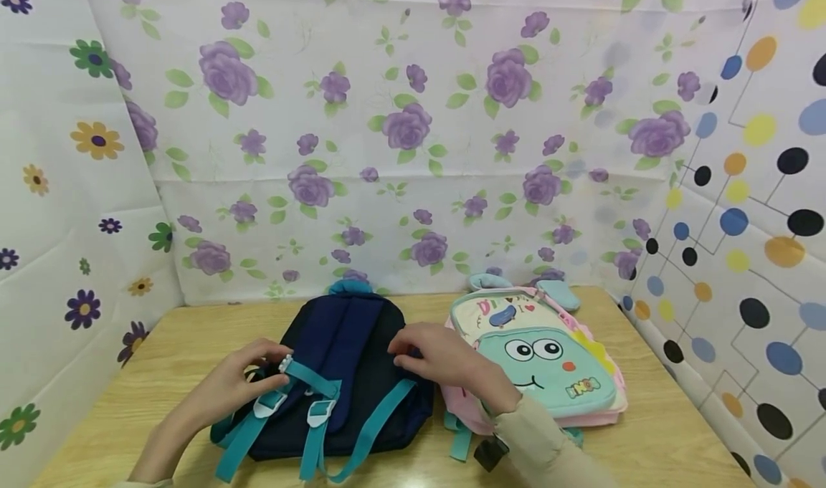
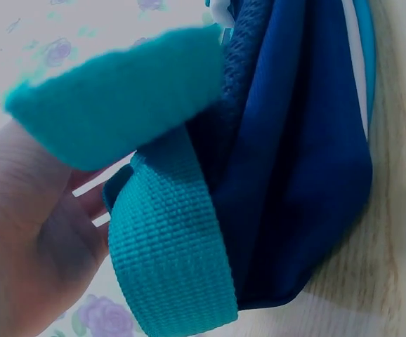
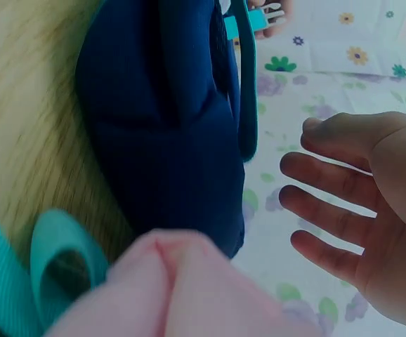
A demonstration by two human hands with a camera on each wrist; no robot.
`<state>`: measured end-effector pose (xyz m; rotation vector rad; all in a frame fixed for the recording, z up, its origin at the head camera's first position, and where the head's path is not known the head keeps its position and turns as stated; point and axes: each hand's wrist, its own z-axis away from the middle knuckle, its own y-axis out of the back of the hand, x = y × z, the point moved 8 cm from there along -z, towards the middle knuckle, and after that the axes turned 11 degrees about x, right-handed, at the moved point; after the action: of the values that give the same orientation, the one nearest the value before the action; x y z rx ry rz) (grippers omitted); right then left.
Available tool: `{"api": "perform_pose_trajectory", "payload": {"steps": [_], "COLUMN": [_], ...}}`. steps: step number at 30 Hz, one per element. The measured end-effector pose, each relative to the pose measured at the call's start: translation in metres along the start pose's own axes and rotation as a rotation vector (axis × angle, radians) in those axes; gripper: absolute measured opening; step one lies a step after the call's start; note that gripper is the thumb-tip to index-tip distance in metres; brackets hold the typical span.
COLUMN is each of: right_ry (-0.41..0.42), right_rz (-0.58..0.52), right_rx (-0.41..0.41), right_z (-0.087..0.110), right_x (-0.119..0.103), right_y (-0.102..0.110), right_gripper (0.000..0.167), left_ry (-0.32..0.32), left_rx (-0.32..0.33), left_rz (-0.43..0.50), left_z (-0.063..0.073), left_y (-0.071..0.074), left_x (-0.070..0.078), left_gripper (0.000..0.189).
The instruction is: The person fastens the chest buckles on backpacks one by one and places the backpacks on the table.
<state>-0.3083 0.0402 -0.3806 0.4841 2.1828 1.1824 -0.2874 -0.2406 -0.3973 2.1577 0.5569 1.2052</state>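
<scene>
A dark navy backpack lies on the wooden table with its shoulder-strap side up and teal webbing straps trailing toward me. At its left edge my left hand pinches a white side-release buckle on the end of a teal strap. In the left wrist view, teal webbing partly hides the fingers of that hand. My right hand hovers over the backpack's right side, its fingers loosely bent with nothing between them. The right wrist view shows this hand apart from the backpack.
Close on the right lies a pink and mint cartoon-face backpack, under my right forearm. White strap adjusters sit on the navy backpack's straps. Patterned cloth walls surround the wooden table at the back and sides.
</scene>
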Motion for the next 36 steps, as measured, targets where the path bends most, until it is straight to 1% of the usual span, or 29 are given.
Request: {"api": "perform_pose_trajectory", "payload": {"steps": [9, 17, 26, 32, 36], "right_ry": [-0.001, -0.003, 0.028, 0.049, 0.036], "right_rz": [-0.005, -0.007, -0.005, 0.016, 0.004], "right_rx": [-0.026, -0.041, -0.062, -0.044, -0.045], "right_z": [-0.012, -0.020, -0.030, -0.034, -0.037], "right_x": [-0.016, -0.029, -0.040, -0.046, -0.049], "right_y": [-0.013, -0.024, -0.046, -0.053, -0.056], "right_gripper": [0.022, 0.027, 0.035, 0.038, 0.040], "left_ry": [-0.010, 0.006, 0.018, 0.029, 0.029], "left_rx": [-0.012, -0.019, -0.014, -0.011, -0.007], "left_rz": [0.026, 0.011, 0.010, 0.033, 0.038], "left_z": [0.000, 0.001, 0.002, 0.003, 0.003], "left_y": [-0.002, -0.002, -0.001, -0.003, -0.003], "left_x": [0.000, -0.003, -0.003, -0.006, -0.008], "left_gripper": [0.036, 0.037, 0.034, 0.034, 0.037]}}
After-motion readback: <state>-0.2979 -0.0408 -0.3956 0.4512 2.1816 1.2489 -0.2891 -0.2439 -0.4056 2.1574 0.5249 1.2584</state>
